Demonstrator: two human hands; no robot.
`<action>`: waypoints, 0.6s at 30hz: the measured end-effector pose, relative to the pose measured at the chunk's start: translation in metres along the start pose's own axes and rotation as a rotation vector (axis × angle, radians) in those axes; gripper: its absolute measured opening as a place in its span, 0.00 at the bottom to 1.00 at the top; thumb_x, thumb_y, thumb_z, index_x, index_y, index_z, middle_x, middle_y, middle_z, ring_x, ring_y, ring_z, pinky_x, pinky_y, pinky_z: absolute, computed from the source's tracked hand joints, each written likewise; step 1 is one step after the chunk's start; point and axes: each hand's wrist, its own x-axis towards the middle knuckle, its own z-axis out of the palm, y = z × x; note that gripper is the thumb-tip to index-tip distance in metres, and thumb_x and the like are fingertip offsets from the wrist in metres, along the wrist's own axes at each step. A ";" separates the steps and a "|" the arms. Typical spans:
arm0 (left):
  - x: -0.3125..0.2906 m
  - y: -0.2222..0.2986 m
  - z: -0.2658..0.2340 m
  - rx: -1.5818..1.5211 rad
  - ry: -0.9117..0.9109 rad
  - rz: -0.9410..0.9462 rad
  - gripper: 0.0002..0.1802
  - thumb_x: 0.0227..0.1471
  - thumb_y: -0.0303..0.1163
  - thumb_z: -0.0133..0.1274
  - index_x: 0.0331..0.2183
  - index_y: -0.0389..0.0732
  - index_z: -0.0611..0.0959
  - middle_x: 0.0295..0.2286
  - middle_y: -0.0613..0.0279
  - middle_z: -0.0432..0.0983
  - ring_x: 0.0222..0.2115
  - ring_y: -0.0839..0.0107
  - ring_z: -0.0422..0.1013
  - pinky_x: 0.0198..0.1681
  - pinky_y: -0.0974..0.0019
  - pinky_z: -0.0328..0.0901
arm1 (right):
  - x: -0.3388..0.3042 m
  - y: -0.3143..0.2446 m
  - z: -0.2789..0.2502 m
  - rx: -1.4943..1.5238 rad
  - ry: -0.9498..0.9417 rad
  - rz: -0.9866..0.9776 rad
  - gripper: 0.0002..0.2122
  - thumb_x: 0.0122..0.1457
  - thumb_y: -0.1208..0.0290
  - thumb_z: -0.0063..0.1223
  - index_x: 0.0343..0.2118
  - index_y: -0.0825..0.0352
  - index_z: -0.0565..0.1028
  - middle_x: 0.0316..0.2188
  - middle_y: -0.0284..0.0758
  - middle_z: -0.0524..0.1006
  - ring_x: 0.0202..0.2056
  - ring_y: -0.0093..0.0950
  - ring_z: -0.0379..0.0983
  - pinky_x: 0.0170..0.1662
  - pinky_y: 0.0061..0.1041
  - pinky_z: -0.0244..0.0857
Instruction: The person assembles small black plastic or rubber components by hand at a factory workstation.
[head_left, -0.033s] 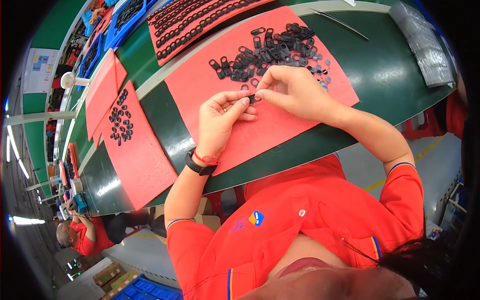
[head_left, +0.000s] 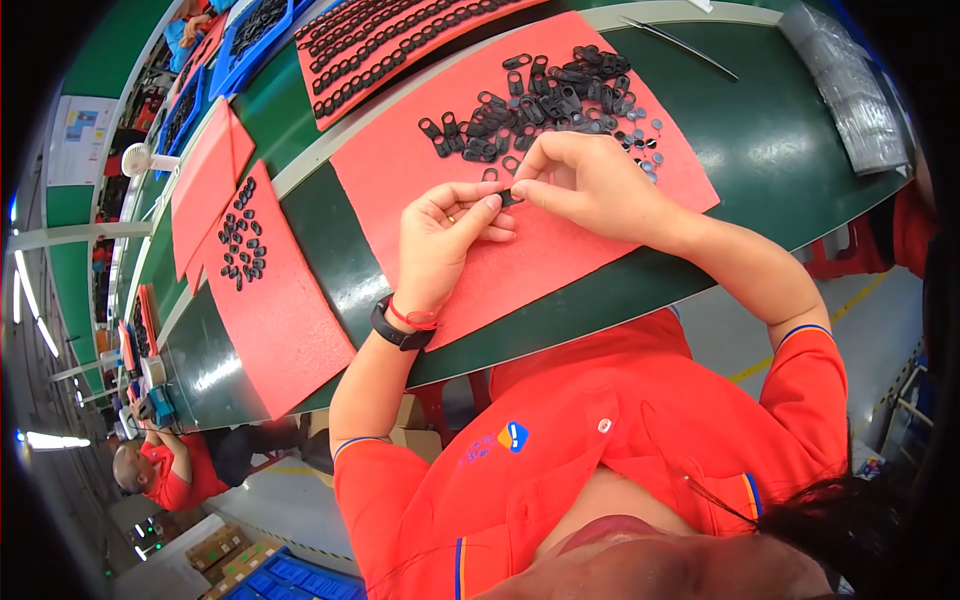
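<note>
Above the pink foam mat, my left hand pinches a small black plastic piece between thumb and forefinger. My right hand meets it there, thumb and forefinger closed on the piece's other end. Whether a second, smaller part is between the right fingertips cannot be made out. Just beyond the hands lies a loose pile of black plastic pieces with ring-shaped ends. Small round discs, some grey and some shiny, are scattered at the pile's right side, near my right hand.
Small black oval parts lie on another pink mat to the left. Further back, rows of black pieces cover a pink sheet. Metal tweezers and clear plastic trays are at the right. Someone in red sits far left.
</note>
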 end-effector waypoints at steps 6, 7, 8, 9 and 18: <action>0.000 0.000 0.003 -0.005 -0.013 -0.011 0.10 0.50 0.21 0.49 0.36 0.27 0.75 0.28 0.52 0.75 0.26 0.70 0.75 0.31 0.71 0.72 | 0.000 0.005 0.004 -0.120 0.034 -0.053 0.06 0.50 0.71 0.54 0.25 0.69 0.72 0.21 0.33 0.74 0.23 0.21 0.69 0.26 0.21 0.62; 0.000 0.000 0.003 -0.007 -0.013 -0.016 0.10 0.50 0.21 0.49 0.36 0.27 0.75 0.27 0.52 0.75 0.26 0.70 0.75 0.31 0.71 0.72 | 0.000 0.005 0.004 -0.153 0.039 -0.062 0.06 0.49 0.71 0.53 0.24 0.69 0.72 0.20 0.34 0.74 0.22 0.22 0.69 0.26 0.22 0.62; 0.000 0.000 0.002 -0.010 -0.014 -0.022 0.10 0.50 0.21 0.49 0.36 0.27 0.75 0.27 0.51 0.75 0.26 0.70 0.75 0.31 0.71 0.72 | 0.000 0.005 0.005 -0.153 0.038 -0.061 0.06 0.49 0.71 0.53 0.24 0.69 0.72 0.20 0.34 0.74 0.22 0.22 0.69 0.26 0.22 0.62; 0.000 0.000 0.002 -0.010 -0.014 -0.023 0.10 0.50 0.21 0.49 0.36 0.27 0.75 0.27 0.51 0.75 0.26 0.70 0.75 0.31 0.71 0.72 | 0.000 0.004 0.005 -0.151 0.040 -0.045 0.06 0.49 0.71 0.53 0.24 0.69 0.72 0.20 0.34 0.74 0.22 0.22 0.69 0.26 0.22 0.62; 0.000 0.001 0.002 0.000 -0.022 -0.029 0.09 0.50 0.21 0.49 0.36 0.27 0.75 0.27 0.51 0.76 0.26 0.70 0.75 0.32 0.71 0.72 | 0.001 0.004 0.005 -0.143 0.026 0.001 0.07 0.49 0.70 0.53 0.23 0.69 0.72 0.20 0.33 0.74 0.21 0.22 0.69 0.25 0.22 0.61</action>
